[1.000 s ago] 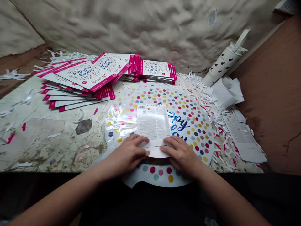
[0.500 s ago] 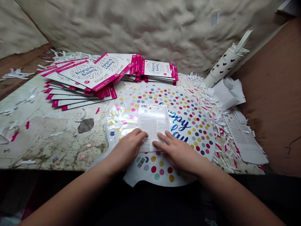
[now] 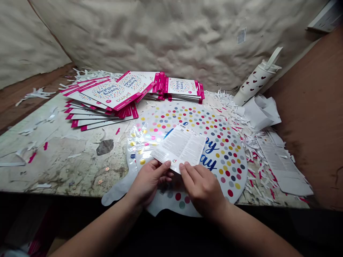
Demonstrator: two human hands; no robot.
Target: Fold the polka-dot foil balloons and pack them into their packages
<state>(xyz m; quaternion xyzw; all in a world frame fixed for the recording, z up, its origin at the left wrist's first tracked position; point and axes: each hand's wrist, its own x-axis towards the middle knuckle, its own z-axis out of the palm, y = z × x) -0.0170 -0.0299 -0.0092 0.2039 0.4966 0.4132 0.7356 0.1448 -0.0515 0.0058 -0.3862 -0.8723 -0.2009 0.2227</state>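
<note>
A printed white card (image 3: 182,144), covered in small text, is pinched along its near edge by both hands and tilted above a flat foil balloon. My left hand (image 3: 151,178) closes thumb and fingers on its near left part. My right hand (image 3: 202,185) grips the near edge a little to the right, fingertips on top. Beneath lies the white foil balloon (image 3: 227,150) with coloured dots and blue lettering, partly hidden by the card and my hands. Another flat balloon's edge and tail (image 3: 115,196) stick out at the left.
Pink-edged balloon packets (image 3: 107,93) lie in a fanned pile at the back left, with a smaller stack (image 3: 183,87) beside them. A white tumbler with hearts (image 3: 257,80), crumpled paper (image 3: 261,112), printed sheets (image 3: 284,164) and paper shreds (image 3: 249,142) occupy the right side.
The card lay flat on the balloon under both hands; now its near edge is lifted and it is turned at an angle. My fingers have gone from resting on it to pinching it.
</note>
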